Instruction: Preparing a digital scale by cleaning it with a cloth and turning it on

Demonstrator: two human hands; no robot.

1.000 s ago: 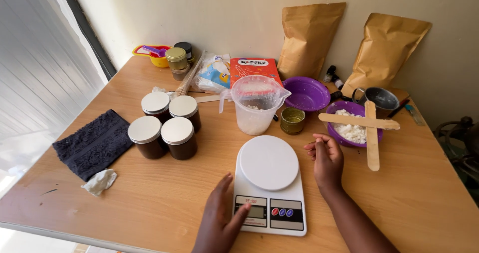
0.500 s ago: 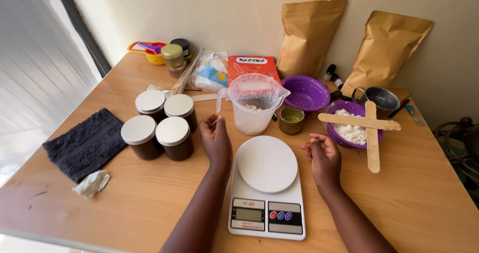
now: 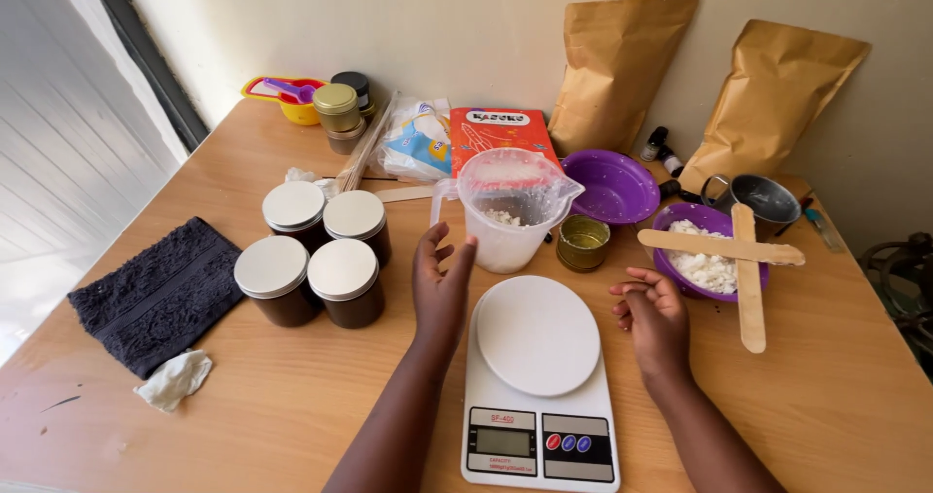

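Head view, steeply down, near wooden table (image 3: 292, 425)

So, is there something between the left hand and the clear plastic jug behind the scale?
Nothing visible stands between them. The left hand is open right beside the clear plastic jug, fingers at its near side. The white scale lies nearer the person, and the four lidded jars stand off to the left, out of the way.

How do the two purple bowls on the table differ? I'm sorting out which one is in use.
The near purple bowl holds white chunks, while the far purple bowl looks empty. The near purple bowl has two wooden sticks laid crossed over its rim; nothing lies across the far purple bowl. The far one stands closer to the brown paper bags, the near one closer to the right hand. Both are the same purple colour and round.
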